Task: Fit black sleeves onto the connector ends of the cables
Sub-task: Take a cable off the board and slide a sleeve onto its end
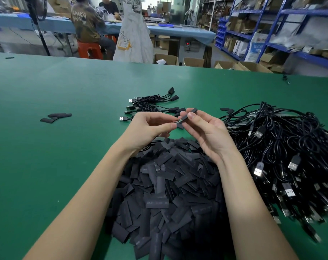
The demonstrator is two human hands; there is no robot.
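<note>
above the heap of sleeves point(168, 194), the left hand point(150, 126) pinches the cable's bare connector end point(178, 121) steady while the right hand point(206, 132) pinches a black sleeve point(189, 112), lined up to slide on, unfinished cables point(283, 147) within reach at right.

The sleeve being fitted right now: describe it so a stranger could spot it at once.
Start at the big heap of black sleeves on the green table. Just beyond it, the right hand pinches one sleeve. It alone is off the table, held in fingertips.
</note>
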